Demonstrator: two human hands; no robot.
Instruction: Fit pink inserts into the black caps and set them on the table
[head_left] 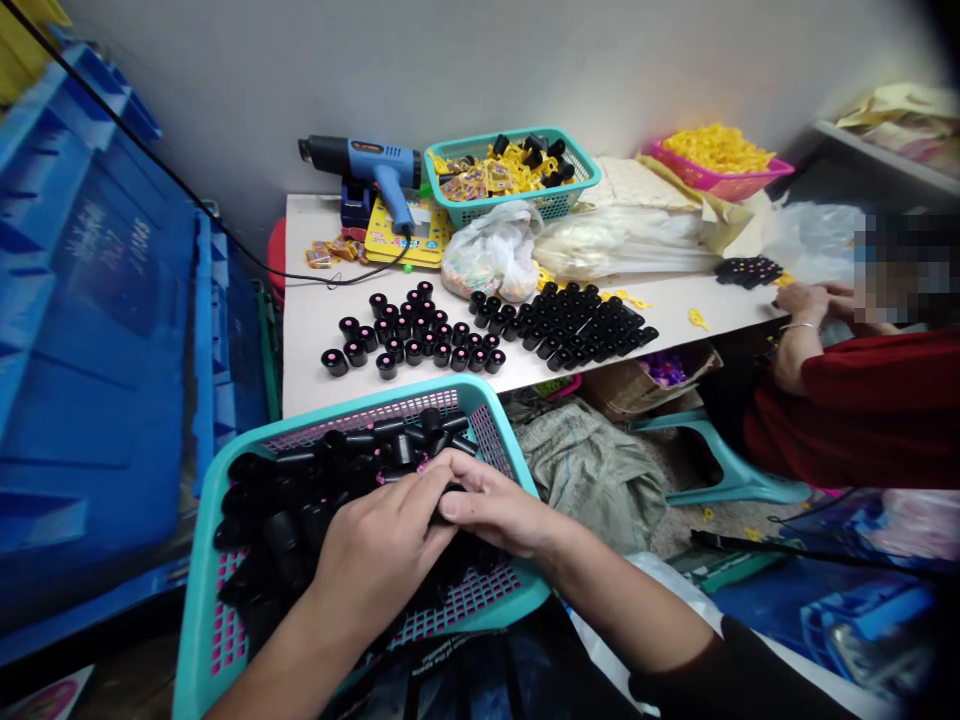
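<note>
My left hand point(386, 530) and my right hand point(495, 500) meet over the near basket, fingers curled and touching. Between them a small part of a black plastic cylinder point(450, 490) shows; the fingers cover most of it. Below lies a turquoise mesh basket point(201, 520) filled with many black cylinders point(281, 535), jumbled together, with small pink bits point(379, 478) among them. On the white table beyond, black cylinders with pink centres point(412, 350) stand upright in loose rows. To their right is a tight block of more black cylinders point(577, 320).
A blue heat gun point(386, 180) stands at the back with its cord trailing left. Beside it are a turquoise basket point(450, 212) of yellow parts and a clear plastic bag point(487, 250). Blue crates point(90, 300) rise at left. A co-worker in a red top point(862, 400) sits at right.
</note>
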